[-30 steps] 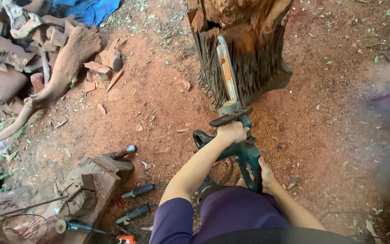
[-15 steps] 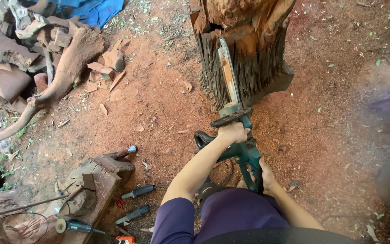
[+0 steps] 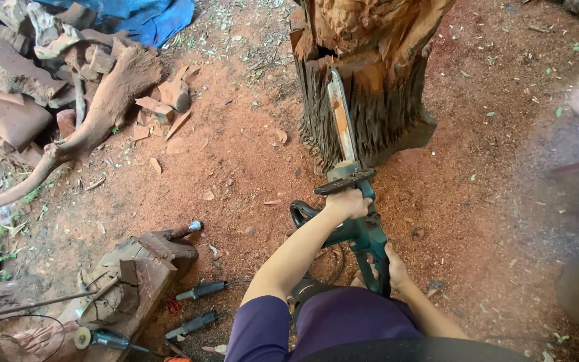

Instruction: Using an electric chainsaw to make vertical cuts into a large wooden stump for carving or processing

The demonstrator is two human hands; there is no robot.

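A green electric chainsaw [image 3: 360,224] points away from me, its long bar [image 3: 340,121] laid against the side of an upright, rough tree stump [image 3: 370,74]. My left hand [image 3: 348,202] grips the front handle just behind the bar. Lower down, my right hand [image 3: 391,265] wraps the rear handle. Both arms reach out over my purple-clad knees. A black cord loops on the ground under the saw.
Red sawdust-covered earth all round. A curved root [image 3: 82,134] and wood offcuts lie at the left, with a blue tarp [image 3: 149,17] behind. A carved wood block [image 3: 135,268] and several power tools [image 3: 199,291] lie at lower left. Blurred objects at the right edge.
The view has shifted slightly; the saw bar stays against the stump and both hands keep their grip.
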